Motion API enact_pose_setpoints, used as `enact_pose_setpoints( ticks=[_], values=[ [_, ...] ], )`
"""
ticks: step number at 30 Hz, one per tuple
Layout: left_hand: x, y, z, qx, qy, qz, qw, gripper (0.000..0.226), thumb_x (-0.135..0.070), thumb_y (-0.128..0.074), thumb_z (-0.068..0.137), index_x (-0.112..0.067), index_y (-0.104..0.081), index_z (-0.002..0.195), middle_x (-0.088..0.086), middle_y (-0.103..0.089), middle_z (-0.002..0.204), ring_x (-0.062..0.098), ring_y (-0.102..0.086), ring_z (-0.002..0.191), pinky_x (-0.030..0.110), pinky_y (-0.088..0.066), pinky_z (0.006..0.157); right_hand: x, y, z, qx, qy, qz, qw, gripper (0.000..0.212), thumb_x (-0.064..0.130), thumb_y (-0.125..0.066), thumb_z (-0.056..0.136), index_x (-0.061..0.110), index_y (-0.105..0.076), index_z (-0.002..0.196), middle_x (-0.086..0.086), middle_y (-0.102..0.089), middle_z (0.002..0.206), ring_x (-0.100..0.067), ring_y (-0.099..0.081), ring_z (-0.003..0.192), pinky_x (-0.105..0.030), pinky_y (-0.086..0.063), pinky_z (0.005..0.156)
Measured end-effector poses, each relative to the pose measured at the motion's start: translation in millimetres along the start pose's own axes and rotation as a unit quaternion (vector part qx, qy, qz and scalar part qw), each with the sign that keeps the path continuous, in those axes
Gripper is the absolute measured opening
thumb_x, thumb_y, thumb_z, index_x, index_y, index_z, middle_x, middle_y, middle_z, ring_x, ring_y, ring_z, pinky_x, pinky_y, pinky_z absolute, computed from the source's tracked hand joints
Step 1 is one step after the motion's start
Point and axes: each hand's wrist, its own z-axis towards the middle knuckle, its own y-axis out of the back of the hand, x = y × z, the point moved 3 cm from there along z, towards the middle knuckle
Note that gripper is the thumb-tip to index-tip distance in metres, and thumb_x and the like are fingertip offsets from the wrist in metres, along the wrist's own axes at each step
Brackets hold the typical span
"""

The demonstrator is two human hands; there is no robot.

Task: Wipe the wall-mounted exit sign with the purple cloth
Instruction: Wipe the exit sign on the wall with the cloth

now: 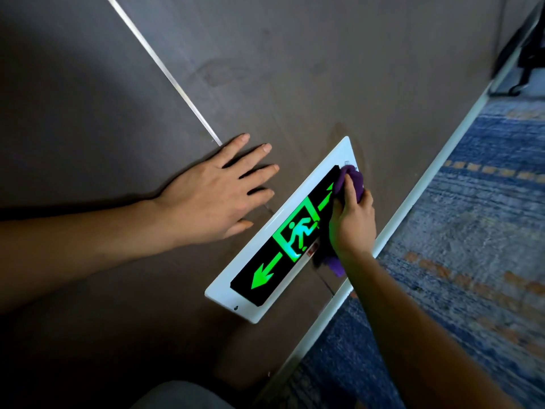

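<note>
Your right hand [352, 219] is closed around the soft, bunched purple cloth [351, 180], pressing it on the right end of the glossy white-framed, green-lit exit sign [277, 240] low on the brown wall [265, 69]; your left hand [218, 193] lies open and flat just beside it; the cloth looks light and floppy, so keep it wadded in the palm; the sign's face seems rigid and slick, so press gently.
</note>
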Motion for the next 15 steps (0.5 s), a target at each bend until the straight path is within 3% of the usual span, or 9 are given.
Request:
enact_pose_setpoints(
  ticks=[5, 9, 12, 15],
  values=[
    [0, -1, 1, 0.000, 0.002, -0.006, 1.000, 0.066, -0.060, -0.053, 0.092, -0.021, -0.054, 0.145, 0.014, -0.036, 0.164, 0.043, -0.019, 0.156, 0.063, -0.012, 0.125, -14, -4, -29, 0.081, -0.051, -0.051, 0.994, 0.052, 0.039, -0.042, 0.106, 0.031, -0.033, 0.156, -0.018, -0.054, 0.129, -0.043, -0.062, 0.105, -0.042, -0.052, 0.081],
    [-3, 4, 6, 0.006, 0.031, -0.045, 0.999, 0.061, -0.059, -0.046, 0.096, -0.024, -0.055, 0.145, 0.012, -0.039, 0.163, 0.039, -0.021, 0.156, 0.060, -0.010, 0.127, -43, 0, -61, 0.219, -0.074, -0.104, 0.967, 0.048, 0.042, -0.052, 0.100, 0.032, -0.047, 0.147, -0.015, -0.067, 0.127, -0.038, -0.066, 0.109, -0.042, -0.053, 0.087],
    [-17, 13, 15, -0.047, 0.082, -0.191, 0.977, 0.050, -0.051, -0.050, 0.098, -0.022, -0.063, 0.136, 0.011, -0.048, 0.157, 0.036, -0.032, 0.153, 0.053, -0.020, 0.126, -52, 21, -81, 0.198, -0.122, -0.050, 0.971, 0.054, 0.046, -0.062, 0.094, 0.032, -0.050, 0.146, -0.010, -0.071, 0.124, -0.034, -0.068, 0.108, -0.038, -0.053, 0.084],
    [-51, 22, 27, -0.146, 0.079, -0.355, 0.920, 0.039, -0.038, -0.059, 0.097, -0.016, -0.070, 0.127, 0.009, -0.059, 0.146, 0.030, -0.052, 0.139, 0.043, -0.043, 0.114, -41, 50, -86, 0.137, -0.140, 0.033, 0.980, 0.060, 0.046, -0.069, 0.090, 0.031, -0.051, 0.145, -0.005, -0.072, 0.124, -0.029, -0.069, 0.109, -0.029, -0.046, 0.081]
  ],
)
